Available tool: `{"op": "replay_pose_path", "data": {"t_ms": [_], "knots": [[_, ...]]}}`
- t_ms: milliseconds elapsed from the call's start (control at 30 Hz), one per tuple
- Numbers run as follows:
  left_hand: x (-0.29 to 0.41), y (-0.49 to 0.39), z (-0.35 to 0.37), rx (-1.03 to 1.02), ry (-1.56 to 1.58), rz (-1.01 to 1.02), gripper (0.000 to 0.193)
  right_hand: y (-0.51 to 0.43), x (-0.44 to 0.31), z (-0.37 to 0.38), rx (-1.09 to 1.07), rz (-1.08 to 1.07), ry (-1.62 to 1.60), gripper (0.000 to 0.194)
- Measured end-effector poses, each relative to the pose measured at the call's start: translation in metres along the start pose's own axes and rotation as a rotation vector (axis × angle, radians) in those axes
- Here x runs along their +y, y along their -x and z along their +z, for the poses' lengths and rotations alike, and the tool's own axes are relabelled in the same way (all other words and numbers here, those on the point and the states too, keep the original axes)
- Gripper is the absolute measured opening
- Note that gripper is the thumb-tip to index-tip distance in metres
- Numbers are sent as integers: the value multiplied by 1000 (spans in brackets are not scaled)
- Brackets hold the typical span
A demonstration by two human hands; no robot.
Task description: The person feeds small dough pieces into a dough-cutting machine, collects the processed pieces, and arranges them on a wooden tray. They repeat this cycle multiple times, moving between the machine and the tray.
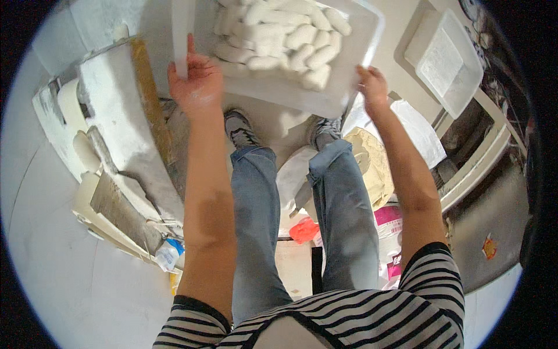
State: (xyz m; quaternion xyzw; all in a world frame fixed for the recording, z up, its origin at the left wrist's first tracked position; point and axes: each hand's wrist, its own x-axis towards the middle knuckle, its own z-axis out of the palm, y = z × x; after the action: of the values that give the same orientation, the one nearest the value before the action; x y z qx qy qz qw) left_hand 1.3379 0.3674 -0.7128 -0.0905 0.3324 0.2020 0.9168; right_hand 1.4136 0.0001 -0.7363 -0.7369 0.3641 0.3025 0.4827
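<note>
A translucent white plastic tub [344, 89] stretches between my two hands, above the floor in front of my shoes. Pale oblong pieces, which look like dough, lie heaped inside it. My left hand [197, 85] is at the tub's left rim, palm up, with fingers behind and beside the wall. At the right edge, my right hand [372, 85] grips the rim with curled fingers. The tub is slightly blurred, and its top edge runs out of view.
Another translucent tub [473, 76] sits at the upper right. A floury white board [115, 100] fills the left side. Near my feet are a round mass of pale dough [377, 174], a red plastic bag [304, 230] and a printed sack [389, 248].
</note>
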Motion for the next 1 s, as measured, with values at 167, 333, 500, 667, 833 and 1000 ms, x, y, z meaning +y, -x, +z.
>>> {"op": "replay_pose_path", "data": {"t_ms": [167, 333, 500, 667, 833, 1000], "knots": [[-16, -22, -20, 74, -57, 21, 57, -57, -16, -107, 165, -5, 94, 52], [-56, -47, -33, 506, -564, 85, 55, -71, -23, -113, 323, -319, 687, 56], [-72, -17, -62, 415, -1450, -74, 52, -68, 3, -63, 543, -549, 836, 62], [-88, -16, -56, 53, -2009, -262, 45, -112, 8, -88, 694, -47, 419, 67], [-107, -46, -44, 13, -2380, -278, 38, -122, 5, -130, 388, 47, -62, 57], [-106, 3, -4, 269, -2410, -116, 39, -36, -7, -156, 203, 55, -506, 47]]}}
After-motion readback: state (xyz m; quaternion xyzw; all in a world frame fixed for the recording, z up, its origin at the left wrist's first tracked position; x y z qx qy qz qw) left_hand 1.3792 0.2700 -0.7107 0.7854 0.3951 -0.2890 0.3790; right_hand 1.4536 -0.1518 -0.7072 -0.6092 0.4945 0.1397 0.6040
